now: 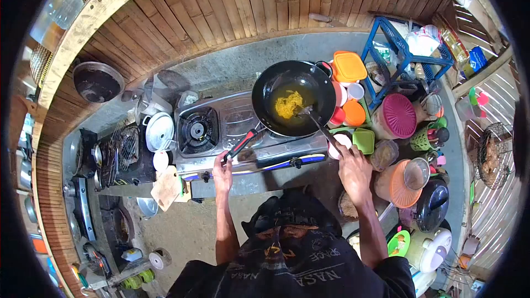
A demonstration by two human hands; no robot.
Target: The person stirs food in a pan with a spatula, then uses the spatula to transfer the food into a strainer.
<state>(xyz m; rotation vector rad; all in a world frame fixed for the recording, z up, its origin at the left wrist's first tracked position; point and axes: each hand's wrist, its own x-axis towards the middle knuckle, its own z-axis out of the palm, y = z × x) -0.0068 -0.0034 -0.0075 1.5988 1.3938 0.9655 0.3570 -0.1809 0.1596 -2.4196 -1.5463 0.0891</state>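
A black wok sits over the right side of the metal gas stove. Yellow-orange food, perhaps a paste, lies in a pool of yellowish oil in the pan. My left hand is closed around the end of the wok's red and black handle. In my right hand is the handle of a metal spatula, its blade dipping into the wok beside the food. The wok hides the burner beneath it.
The left burner is bare. Left of it stands a lidded silver pot, with a cutting board below. Plastic containers crowd the right, near a blue rack. A dark pan hangs on the bamboo wall.
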